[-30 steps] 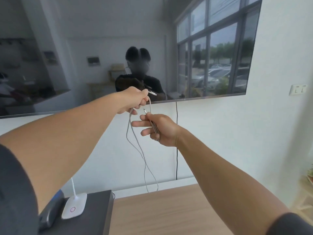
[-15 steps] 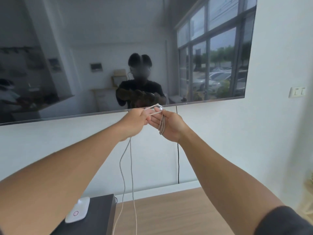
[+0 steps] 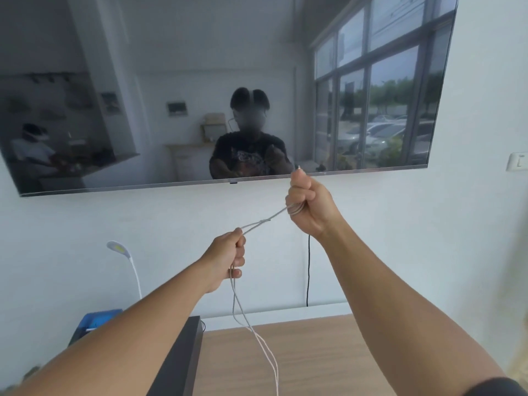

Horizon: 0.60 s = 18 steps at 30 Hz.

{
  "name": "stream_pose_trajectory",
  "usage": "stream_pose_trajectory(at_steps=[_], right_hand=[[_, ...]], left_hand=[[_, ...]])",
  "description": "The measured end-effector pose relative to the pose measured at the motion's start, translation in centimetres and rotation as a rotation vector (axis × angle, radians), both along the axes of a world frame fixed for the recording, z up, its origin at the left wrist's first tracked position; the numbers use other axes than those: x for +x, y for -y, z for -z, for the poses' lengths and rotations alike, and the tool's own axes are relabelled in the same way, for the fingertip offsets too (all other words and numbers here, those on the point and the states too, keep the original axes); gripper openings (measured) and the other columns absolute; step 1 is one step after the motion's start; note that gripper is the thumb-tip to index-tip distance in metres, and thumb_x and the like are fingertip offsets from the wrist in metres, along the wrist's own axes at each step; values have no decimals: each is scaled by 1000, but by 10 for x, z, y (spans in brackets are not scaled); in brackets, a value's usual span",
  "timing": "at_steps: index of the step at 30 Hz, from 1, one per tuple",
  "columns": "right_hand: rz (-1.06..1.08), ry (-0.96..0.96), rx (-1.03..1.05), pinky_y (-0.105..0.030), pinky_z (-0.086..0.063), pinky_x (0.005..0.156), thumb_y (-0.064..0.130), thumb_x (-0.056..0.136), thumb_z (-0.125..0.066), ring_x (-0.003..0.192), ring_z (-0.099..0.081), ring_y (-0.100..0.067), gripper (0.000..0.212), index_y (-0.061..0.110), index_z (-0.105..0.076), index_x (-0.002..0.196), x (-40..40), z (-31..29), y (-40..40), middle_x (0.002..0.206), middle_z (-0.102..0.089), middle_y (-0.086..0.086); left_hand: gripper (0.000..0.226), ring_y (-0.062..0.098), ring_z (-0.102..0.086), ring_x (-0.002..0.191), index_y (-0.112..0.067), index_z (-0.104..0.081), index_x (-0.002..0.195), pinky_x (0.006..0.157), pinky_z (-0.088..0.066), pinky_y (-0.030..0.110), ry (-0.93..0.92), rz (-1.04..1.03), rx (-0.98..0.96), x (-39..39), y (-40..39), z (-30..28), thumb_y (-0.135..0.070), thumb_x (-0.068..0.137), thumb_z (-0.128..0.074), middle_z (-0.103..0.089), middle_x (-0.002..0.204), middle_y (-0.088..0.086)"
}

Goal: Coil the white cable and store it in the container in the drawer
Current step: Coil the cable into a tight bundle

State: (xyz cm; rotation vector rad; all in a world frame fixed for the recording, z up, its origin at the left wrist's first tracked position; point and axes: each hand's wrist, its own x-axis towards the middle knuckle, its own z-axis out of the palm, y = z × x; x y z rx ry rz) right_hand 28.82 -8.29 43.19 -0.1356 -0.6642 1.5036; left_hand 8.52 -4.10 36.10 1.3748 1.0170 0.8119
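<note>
I hold the white cable stretched taut between both hands in front of the wall. My right hand is fisted around one end, with a few turns wrapped at the fingers and a plug tip poking out above the fist. My left hand sits lower and to the left, pinching a doubled strand. From it two strands hang down in a long loop over the wooden surface. No drawer or container is in view.
A large wall-mounted screen hangs just above my hands. A black cord runs down the wall behind my right wrist. A black box, a white gooseneck lamp and a blue object stand at lower left.
My hands were together under the screen; now they have pulled apart, the right up and to the right, the left down, drawing the cable tight between them.
</note>
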Motion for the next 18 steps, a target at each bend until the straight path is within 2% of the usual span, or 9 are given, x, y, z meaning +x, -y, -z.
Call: stream_pose_trajectory(at_steps=[2, 3, 7, 10, 15, 18], right_hand=[[-134, 143, 26, -12, -37, 36, 15, 108, -32, 33, -28, -3, 32, 17, -51, 82, -14, 8, 13, 53, -47, 9], [-165, 241, 27, -11, -34, 34, 16, 106, -35, 34, -27, -3, 27, 18, -51, 85, -20, 12, 18, 54, -47, 8], [-139, 597, -15, -11, -23, 31, 20, 107, -38, 43, -37, -2, 27, 21, -53, 84, -39, 31, 29, 67, -51, 5], [-85, 784, -4, -14, -19, 33, 22, 103, -41, 41, -37, -4, 25, 22, -55, 83, -53, 47, 35, 66, -53, 3], [104, 813, -75, -17, -25, 38, 28, 108, -33, 39, -38, -8, 25, 19, -51, 94, -65, 66, 33, 68, -63, 3], [225, 812, -98, -21, -31, 47, 31, 111, -27, 49, -47, -12, 35, 13, -58, 110, -71, 74, 30, 92, -77, 3]], left_hand=[[38, 16, -27, 45, -23, -40, 70, 48, -33, 25, -34, -5, -20, 1, -2, -2, -39, 104, -37, -28, 56, -5], [37, 16, -27, 44, -23, -41, 70, 49, -33, 26, -41, -18, -22, 2, -3, -7, -38, 104, -36, -29, 55, -6], [37, 16, -31, 48, -23, -46, 72, 49, -36, 28, -17, -16, 17, 3, -14, -36, -38, 104, -38, -36, 61, -3], [35, 18, -38, 54, -21, -49, 74, 53, -40, 31, -98, 64, 80, 5, -17, -53, -39, 103, -42, -42, 67, 2], [37, 14, -31, 42, -19, -49, 75, 49, -36, 28, -188, 63, 163, 3, -13, -66, -41, 103, -41, -35, 47, -8], [38, 12, -32, 37, -15, -52, 78, 49, -33, 27, -233, -11, 240, 4, -3, -68, -40, 103, -38, -38, 46, -10]])
